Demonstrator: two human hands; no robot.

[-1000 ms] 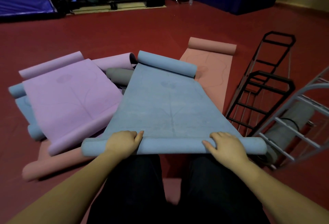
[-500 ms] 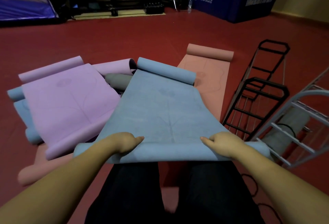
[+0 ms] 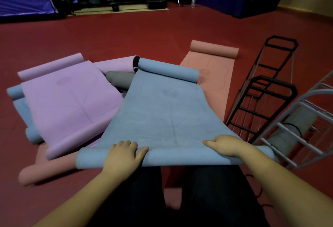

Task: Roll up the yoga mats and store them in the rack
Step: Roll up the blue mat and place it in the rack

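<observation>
Blue mat (image 3: 158,111) near-end roll | left hand (image 3: 122,156), right hand (image 3: 228,145): fingers curled over it

- Blue mats: 2. One (image 3: 162,115) spread in front, curled at both ends; one (image 3: 19,107) at far left, mostly under the purple.
- Purple mats: 2. One (image 3: 72,104) spread open; one (image 3: 115,63) behind it, partly hidden.
- Pink mats: 2. One (image 3: 214,75) spread at right of the blue; one (image 3: 41,169) lowest in the pile at left.
- Grey mats: 2, both rolled. One (image 3: 119,79) in the pile, one (image 3: 295,125) in the pale rack.
- Racks: 2. One black (image 3: 266,89), one pale (image 3: 306,118).
- Hands: 2, left (image 3: 122,156) and right (image 3: 228,144).
- Count of mats under the pile: cannot tell.
</observation>
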